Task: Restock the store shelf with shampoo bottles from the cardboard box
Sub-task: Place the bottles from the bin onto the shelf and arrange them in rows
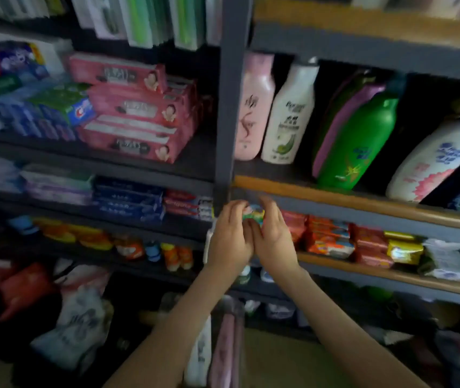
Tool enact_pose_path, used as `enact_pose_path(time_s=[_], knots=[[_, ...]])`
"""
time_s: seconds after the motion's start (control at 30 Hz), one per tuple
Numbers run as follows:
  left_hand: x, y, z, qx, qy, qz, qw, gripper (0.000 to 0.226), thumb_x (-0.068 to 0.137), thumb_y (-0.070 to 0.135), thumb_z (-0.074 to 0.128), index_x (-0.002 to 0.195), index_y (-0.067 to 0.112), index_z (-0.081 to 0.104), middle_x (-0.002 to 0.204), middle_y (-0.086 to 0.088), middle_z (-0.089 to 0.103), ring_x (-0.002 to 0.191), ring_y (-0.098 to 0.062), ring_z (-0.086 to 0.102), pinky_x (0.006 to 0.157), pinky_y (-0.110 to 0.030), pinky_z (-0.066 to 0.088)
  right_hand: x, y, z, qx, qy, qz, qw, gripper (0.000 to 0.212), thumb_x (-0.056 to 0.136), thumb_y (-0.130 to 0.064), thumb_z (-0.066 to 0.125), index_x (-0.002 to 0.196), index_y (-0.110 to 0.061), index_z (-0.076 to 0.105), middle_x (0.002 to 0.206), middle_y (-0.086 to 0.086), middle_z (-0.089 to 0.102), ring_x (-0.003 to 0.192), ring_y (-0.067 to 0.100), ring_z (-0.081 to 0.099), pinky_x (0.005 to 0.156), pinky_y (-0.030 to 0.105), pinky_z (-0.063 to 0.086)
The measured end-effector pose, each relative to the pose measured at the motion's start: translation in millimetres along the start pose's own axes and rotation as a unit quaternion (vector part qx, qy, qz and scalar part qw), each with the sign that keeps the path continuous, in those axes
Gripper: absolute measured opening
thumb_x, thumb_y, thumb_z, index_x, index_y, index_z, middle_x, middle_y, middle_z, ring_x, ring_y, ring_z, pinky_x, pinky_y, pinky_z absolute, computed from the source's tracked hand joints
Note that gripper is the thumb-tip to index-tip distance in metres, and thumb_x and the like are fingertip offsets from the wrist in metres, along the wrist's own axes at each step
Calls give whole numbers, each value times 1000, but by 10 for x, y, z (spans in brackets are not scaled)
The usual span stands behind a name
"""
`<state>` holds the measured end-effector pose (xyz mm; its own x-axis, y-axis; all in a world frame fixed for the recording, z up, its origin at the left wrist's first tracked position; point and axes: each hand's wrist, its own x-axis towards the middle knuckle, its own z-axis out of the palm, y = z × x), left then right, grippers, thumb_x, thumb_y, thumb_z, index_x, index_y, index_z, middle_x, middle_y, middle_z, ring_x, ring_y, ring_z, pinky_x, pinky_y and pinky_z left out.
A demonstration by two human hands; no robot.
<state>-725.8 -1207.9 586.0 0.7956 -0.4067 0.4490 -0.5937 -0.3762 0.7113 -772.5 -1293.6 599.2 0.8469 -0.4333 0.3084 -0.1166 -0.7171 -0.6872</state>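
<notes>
My left hand (230,238) and my right hand (272,236) are raised together in front of the shelf post, both gripping a small colourful packet (252,213) between their fingers. Above them, on the right shelf (335,196), stand shampoo bottles: a pink bottle (255,107), a white bottle (289,116), a leaning green bottle (360,144) with purple pouches behind it, and a large white bottle (436,161) with pink flowers lying tilted. No cardboard box is clearly visible. The picture is blurred.
Pink toothpaste boxes (136,107) and blue ones (128,203) fill the left shelves. Soap bars and packets (343,239) lie on the shelf right of my hands. A grey upright post (230,93) divides the units. Bags and bottles (75,317) crowd the floor below.
</notes>
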Motion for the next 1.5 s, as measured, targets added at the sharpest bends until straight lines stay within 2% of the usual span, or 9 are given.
enact_pose_path(time_s=[0.3,0.5,0.63,0.83,1.1,1.2,1.33,1.43,1.5], knots=[[-2101,-1897,-125,130,-140,-396,898,45,90,32,42,132,16,41,126,-4,45,118,-23,46,89,-25,37,-1383,972,1809,-62,-412,142,898,50,96,-17,49,140,-10,28,133,14,45,110,31,55,87,37,47],[-3300,-2707,308,155,-158,-521,824,55,80,37,50,124,4,51,111,-20,58,88,-39,61,73,-40,50,-2116,1768,2752,-58,-500,245,829,58,89,-10,57,139,-7,28,134,8,44,124,28,45,89,25,36],[-3675,-3013,705,159,-168,-524,820,56,82,38,46,130,9,48,125,-13,51,108,-32,55,82,-38,47,-2369,2154,3370,-51,-489,313,813,61,88,-14,60,139,-4,28,135,10,45,122,28,46,89,22,35],[-4012,-3239,1093,130,-148,-507,839,48,80,29,45,122,7,54,109,-6,53,91,-19,54,71,-25,43,-2573,2295,4065,-10,-374,452,810,72,86,-20,64,141,-10,18,124,11,52,112,29,54,74,27,41],[-3706,-2980,732,122,-125,-420,890,79,78,11,68,144,19,25,136,-18,44,117,-33,51,89,-43,51,-2274,2002,3659,181,-406,521,729,30,84,-11,62,114,-13,57,105,10,68,91,25,67,70,38,58],[-3346,-2763,583,193,-191,-349,897,99,74,17,74,148,31,9,147,-21,34,130,-38,41,95,-50,47,-1917,1728,3089,173,-483,440,737,20,86,-9,61,106,-11,60,89,9,66,74,19,65,58,30,54],[-2591,-2318,308,274,-273,-170,906,89,58,28,80,139,21,45,140,-13,48,132,-32,40,103,-56,37,-1434,1284,2307,97,-577,317,747,24,83,-17,68,106,-19,60,89,0,66,75,12,63,72,28,52],[-1971,-1975,58,264,-337,-52,902,65,60,32,77,118,10,60,109,-10,66,106,-30,61,100,-44,37,-1051,869,1721,56,-583,240,774,35,81,-18,71,113,-17,59,106,8,66,92,18,63,83,35,51],[-1580,-1694,-96,251,-353,-24,901,56,52,31,78,101,9,63,89,-6,66,81,-26,65,76,-32,49,-786,632,1295,22,-552,193,811,38,81,-22,71,117,-16,59,113,5,62,99,18,60,84,29,49]])
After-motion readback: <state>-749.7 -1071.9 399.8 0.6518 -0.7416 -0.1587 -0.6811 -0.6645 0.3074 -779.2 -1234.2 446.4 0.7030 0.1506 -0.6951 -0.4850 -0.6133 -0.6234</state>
